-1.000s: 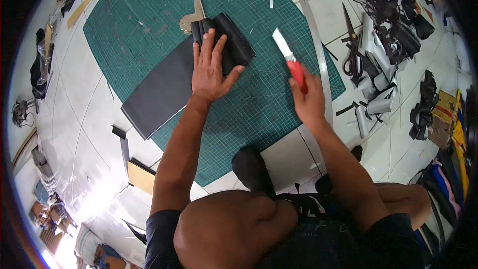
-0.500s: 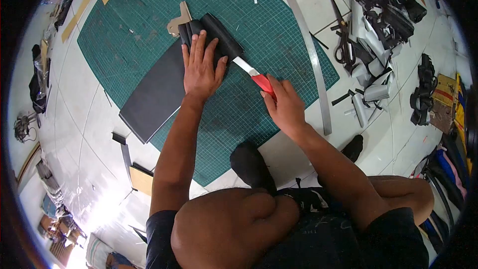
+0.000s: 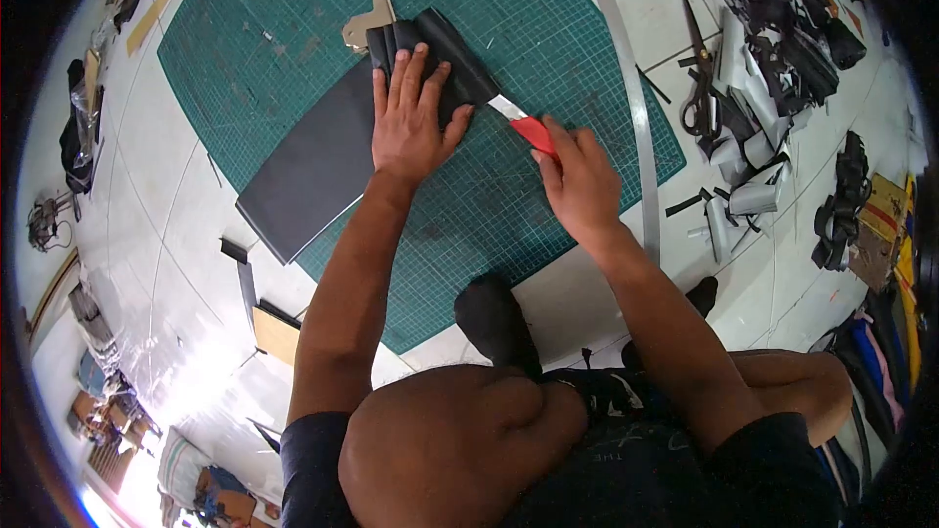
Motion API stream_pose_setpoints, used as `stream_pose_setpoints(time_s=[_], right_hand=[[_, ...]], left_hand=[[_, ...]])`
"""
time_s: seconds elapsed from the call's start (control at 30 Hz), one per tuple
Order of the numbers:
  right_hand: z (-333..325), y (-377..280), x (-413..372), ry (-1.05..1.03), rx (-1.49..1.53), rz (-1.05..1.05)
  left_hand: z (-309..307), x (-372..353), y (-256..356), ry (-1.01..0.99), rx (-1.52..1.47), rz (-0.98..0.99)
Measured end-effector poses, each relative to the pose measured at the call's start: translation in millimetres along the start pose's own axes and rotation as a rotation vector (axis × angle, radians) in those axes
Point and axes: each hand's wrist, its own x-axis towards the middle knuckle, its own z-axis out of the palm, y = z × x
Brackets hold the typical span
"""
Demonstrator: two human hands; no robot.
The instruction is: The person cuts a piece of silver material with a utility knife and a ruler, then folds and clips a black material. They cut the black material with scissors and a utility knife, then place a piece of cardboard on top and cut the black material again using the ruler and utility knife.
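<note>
My left hand [image 3: 413, 122] lies with its fingers spread over folded black material [image 3: 452, 57] at the top of a dark flat panel [image 3: 313, 164]. In my right hand [image 3: 579, 181] is a red-handled knife [image 3: 533, 135]. Its pale, wide blade reaches the right edge of the black material, and the blade tip is hidden there. Beneath all of these is a green cutting mat [image 3: 509, 205]. A tan metal-like piece [image 3: 372, 20] lies just above the folded material.
A long metal ruler [image 3: 641, 127] crosses the mat's right side. Black scissors [image 3: 699, 78] lie beside piled scraps [image 3: 763, 137] at the right. A tan board [image 3: 276, 334] rests on the white tiles, lower left. One dark-covered foot [image 3: 492, 318] touches the mat's near edge.
The view has shifted slightly, so the mat, ruler and scissors appear moved. Both hands keep the same hold, with the knife blade still at the black material's edge.
</note>
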Motion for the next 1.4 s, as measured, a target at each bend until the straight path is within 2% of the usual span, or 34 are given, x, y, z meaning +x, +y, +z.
stream_pose_setpoints(time_s=[0.23, 0.33, 0.53, 0.63, 0.83, 0.93, 1.03, 1.2, 1.27, 1.3, 1.37, 1.4], right_hand=[[-3.0, 7.2, 16.4, 0.073, -0.044, -0.119], [-10.6, 11.1, 16.9, 0.014, -0.022, -0.073], [-6.7, 5.5, 29.9, 0.075, 0.022, -0.114], [-5.7, 6.0, 41.8, 0.026, 0.013, -0.114], [24.5, -28.4, 127.2, 0.101, -0.015, -0.133], [9.5, -25.9, 170.0, 0.374, 0.078, 0.074], [-20.4, -3.7, 160.9, 0.27, 0.118, -0.045], [-19.9, 22.8, 61.3, 0.106, 0.242, 0.075], [-8.2, 33.6, 24.0, 0.169, 0.294, 0.098], [-5.9, 34.8, 8.3, 0.203, 0.319, 0.115], [-9.1, 28.8, -17.0, 0.129, 0.228, 0.182], [-11.2, 27.0, -27.4, 0.092, 0.181, 0.22]], left_hand=[[-1.9, 1.7, -1.6, -0.036, -0.013, 0.003], [-0.1, -1.2, -0.3, -0.04, -0.012, -0.003], [-1.1, 2.7, -1.7, -0.022, -0.031, 0.008], [-0.2, -1.0, -0.8, -0.019, -0.04, 0.007], [-0.7, 1.4, -0.7, 0.007, -0.026, 0.003], [-0.2, -0.2, -2.3, 0.002, -0.009, 0.015], [-3.8, -1.1, -1.3, 0.04, -0.098, 0.009], [-8.4, -4.3, -7.5, 0.122, -0.383, 0.005], [-12.2, -6.3, -10.3, 0.169, -0.483, 0.049], [-12.8, -6.9, -11.1, 0.17, -0.479, 0.037], [-12.2, -4.8, -9.5, 0.176, -0.477, 0.022], [-10.7, -5.3, -7.1, 0.146, -0.383, 0.016]])
